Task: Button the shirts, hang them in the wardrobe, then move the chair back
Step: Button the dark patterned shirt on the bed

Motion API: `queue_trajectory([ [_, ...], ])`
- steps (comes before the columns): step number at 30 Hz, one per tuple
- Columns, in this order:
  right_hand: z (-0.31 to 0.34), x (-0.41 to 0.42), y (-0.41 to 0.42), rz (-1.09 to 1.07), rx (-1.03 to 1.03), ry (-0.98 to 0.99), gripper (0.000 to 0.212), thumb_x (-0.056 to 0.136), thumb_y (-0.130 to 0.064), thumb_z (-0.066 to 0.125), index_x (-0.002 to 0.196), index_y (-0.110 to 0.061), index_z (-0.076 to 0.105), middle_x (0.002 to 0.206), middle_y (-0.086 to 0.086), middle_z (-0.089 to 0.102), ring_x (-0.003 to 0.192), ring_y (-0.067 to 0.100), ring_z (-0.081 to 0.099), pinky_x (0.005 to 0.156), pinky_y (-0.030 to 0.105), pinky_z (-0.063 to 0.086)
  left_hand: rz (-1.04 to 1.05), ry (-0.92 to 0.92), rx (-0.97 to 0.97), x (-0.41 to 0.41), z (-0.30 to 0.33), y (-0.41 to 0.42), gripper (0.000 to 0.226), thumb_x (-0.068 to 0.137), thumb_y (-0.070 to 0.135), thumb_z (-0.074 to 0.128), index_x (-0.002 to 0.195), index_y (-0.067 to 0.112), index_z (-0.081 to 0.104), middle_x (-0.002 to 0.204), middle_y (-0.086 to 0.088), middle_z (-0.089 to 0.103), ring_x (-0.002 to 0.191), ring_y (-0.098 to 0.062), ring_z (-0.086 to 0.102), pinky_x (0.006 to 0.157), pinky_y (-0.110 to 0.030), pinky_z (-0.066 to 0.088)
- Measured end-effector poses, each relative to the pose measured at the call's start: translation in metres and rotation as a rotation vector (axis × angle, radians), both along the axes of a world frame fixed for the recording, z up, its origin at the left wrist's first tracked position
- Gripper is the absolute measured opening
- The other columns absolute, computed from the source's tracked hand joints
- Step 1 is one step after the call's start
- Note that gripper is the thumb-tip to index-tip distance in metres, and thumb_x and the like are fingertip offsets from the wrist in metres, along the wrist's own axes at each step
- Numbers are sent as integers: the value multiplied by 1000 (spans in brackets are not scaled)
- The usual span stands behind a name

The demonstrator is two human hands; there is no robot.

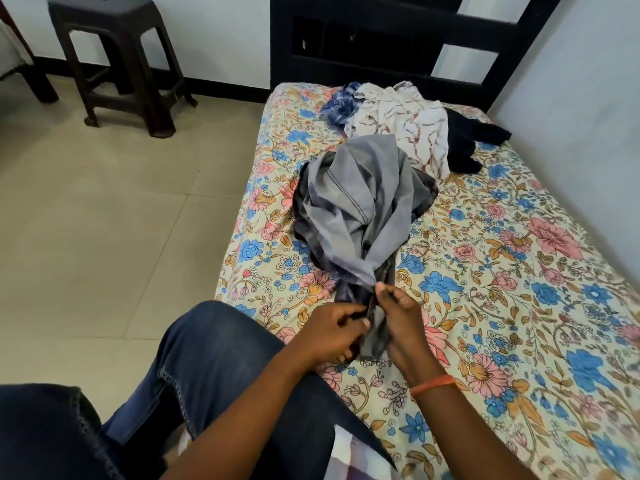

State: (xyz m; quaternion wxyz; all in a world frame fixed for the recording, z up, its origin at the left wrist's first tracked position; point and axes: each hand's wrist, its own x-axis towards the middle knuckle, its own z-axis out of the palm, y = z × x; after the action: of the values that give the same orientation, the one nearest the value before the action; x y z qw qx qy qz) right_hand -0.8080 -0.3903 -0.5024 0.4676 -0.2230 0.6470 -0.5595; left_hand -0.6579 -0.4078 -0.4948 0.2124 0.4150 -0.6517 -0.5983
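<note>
A crumpled grey shirt (360, 199) lies on the bed, its near end gathered between my hands. My left hand (332, 332) pinches the shirt's dark edge from the left. My right hand (398, 317) grips the same bunched edge from the right, thumb up against the cloth. Behind it lie a white patterned shirt (412, 123), a blue checked shirt (341, 102) and a black garment (474, 140). No button shows between my fingers. The wardrobe is out of view.
The bed has a floral sheet (519, 289) and a dark headboard (381, 39) against the wall. A dark plastic stool (117, 60) stands on the tiled floor at the far left. My knee in blue jeans (214, 368) is beside the bed's edge.
</note>
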Motion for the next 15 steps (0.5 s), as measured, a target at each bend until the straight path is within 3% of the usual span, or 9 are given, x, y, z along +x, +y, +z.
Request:
queue_trajectory([
  [2,-1,6,0,-17,-1,-403,23,99,-20,56,111,-3,65,103,19,72,92,32,69,85,43,57,72,98,180,2,-3,-5,25,103,19,46,118,23,66,66,-7,70,40,-17,58,39,-23,46],
  [4,-4,11,2,-1,-4,-538,29,99,-23,53,117,-2,62,107,22,70,93,34,70,81,43,59,91,102,154,4,-5,-8,24,103,17,47,116,19,67,66,-12,71,35,-17,54,37,-21,43],
  [8,-4,18,9,19,-48,-588,25,101,-19,49,110,-2,64,101,23,72,86,34,73,70,41,62,140,29,-88,3,-6,-3,11,92,21,67,99,22,76,57,3,68,40,-7,55,44,-20,45],
  [11,-1,19,9,1,-58,-540,19,102,-16,49,106,-4,63,93,20,73,79,31,74,64,38,62,194,4,-253,-1,-8,-6,8,84,22,76,91,22,79,66,20,66,54,4,60,56,-19,50],
  [13,0,21,7,-3,-61,-486,15,102,-13,49,101,-6,63,86,16,74,74,27,73,62,35,61,228,9,-291,-2,-8,-8,9,81,20,78,91,21,79,75,17,67,60,-2,64,60,-27,57],
  [15,1,23,7,11,-46,-382,15,102,-13,51,96,-8,64,80,13,73,67,24,70,58,33,59,278,62,-232,-3,-5,-6,7,82,15,78,90,17,78,71,9,71,51,-13,65,54,-30,57],
])
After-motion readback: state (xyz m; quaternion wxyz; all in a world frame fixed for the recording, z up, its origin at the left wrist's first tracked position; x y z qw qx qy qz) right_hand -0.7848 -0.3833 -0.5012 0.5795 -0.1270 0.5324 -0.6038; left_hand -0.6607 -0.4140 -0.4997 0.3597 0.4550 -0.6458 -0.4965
